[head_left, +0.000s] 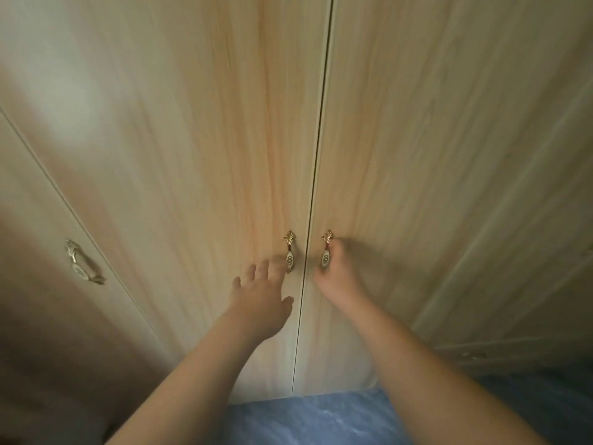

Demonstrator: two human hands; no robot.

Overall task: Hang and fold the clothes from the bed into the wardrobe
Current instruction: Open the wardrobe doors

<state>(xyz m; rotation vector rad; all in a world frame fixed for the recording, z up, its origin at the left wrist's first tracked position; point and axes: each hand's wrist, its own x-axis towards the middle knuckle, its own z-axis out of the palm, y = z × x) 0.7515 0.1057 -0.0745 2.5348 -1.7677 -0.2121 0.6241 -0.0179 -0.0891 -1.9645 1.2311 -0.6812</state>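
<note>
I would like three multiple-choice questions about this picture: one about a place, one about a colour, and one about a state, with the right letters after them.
1. Where is the right hand? A) on a hanger B) on the right handle C) in a pocket
2. What colour is the floor? A) red B) green C) blue
3. How is the left hand? A) open, fingers spread B) clenched in a fist C) holding a shirt

Answers: 1 B, its fingers curl round that handle; 2 C, the strip at the bottom of the picture is blue; 3 A, its straight fingers reach toward the left handle.
</note>
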